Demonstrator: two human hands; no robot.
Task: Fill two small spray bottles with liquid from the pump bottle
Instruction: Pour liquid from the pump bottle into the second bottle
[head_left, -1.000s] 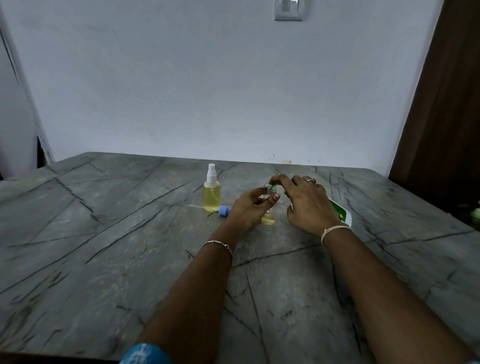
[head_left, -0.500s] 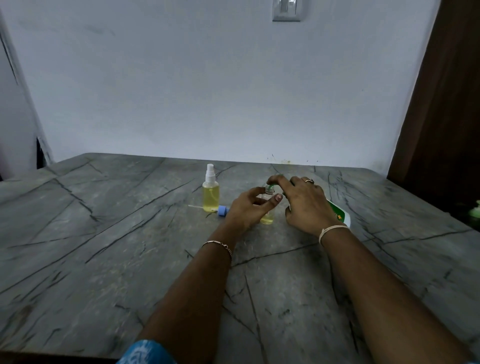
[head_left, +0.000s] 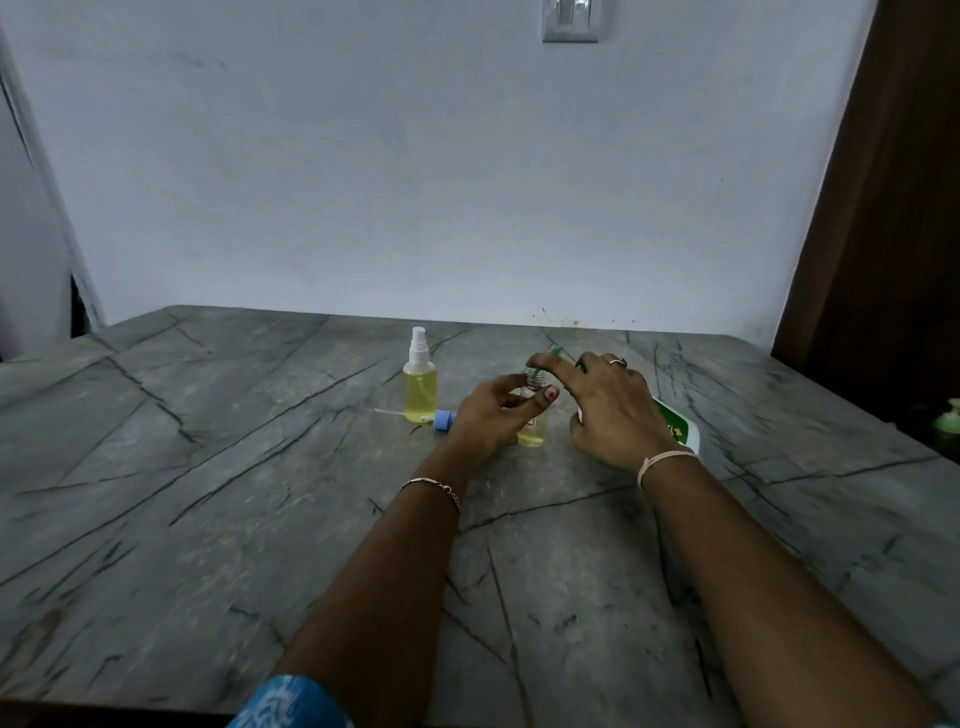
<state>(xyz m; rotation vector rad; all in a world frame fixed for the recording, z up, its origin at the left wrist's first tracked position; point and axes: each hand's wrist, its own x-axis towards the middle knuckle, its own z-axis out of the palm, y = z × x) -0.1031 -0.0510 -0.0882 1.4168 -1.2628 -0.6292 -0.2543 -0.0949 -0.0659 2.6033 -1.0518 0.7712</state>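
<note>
Small clear spray bottle (head_left: 532, 431), uncapped, stood toward the grey stone table's (head_left: 208, 519) far edge, pinched steady by the left hand (head_left: 493, 415) so the right hand (head_left: 608, 410), gripping the tilted white-and-green pump bottle (head_left: 675, 423), could seemingly aim its green spout (head_left: 557, 353) at the open neck.

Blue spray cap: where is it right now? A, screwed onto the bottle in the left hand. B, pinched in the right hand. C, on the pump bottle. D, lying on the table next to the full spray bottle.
D: the blue spray cap lies on the table beside the full spray bottle; the left hand grips an open bottle with a bare neck, and the right hand holds the pump bottle.
</note>
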